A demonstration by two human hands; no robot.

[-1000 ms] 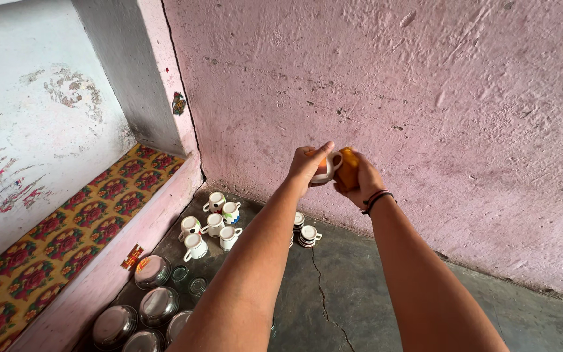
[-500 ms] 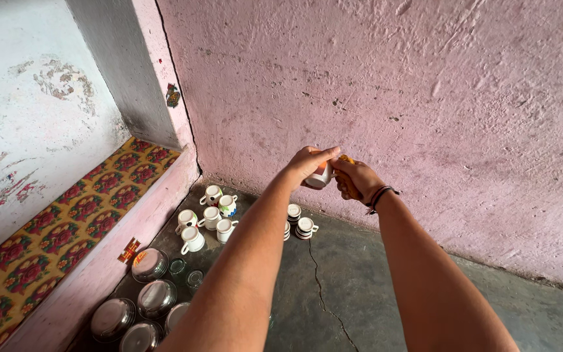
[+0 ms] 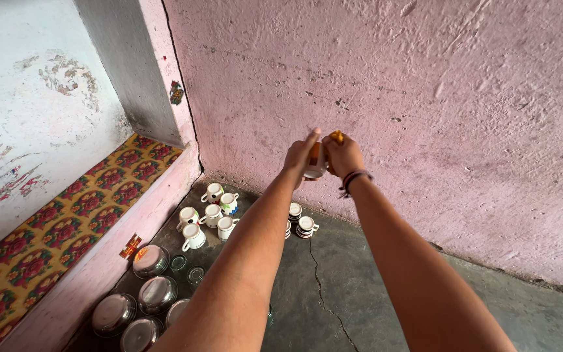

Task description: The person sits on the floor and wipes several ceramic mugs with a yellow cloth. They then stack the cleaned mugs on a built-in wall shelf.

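Observation:
Both my arms reach forward toward the pink wall. My left hand (image 3: pixel 300 155) grips a small white cup (image 3: pixel 315 167), which peeks out between the two hands. My right hand (image 3: pixel 343 156), with dark bands on its wrist, is closed on an orange cloth (image 3: pixel 337 136) that shows above the fingers and presses against the cup. The cup is held in the air, well above the floor.
On the grey floor stand several white cups (image 3: pixel 210 219) near the corner and a few more (image 3: pixel 305 227) by the wall. Steel bowls (image 3: pixel 150 261) and small glasses (image 3: pixel 178 263) sit nearer me. A ledge with a floral cover (image 3: pixel 66 225) runs along the left.
My hands have risen and closed tighter together. The orange cloth, first wide at the cup's right side, is now mostly hidden in my right hand. The cup has turned.

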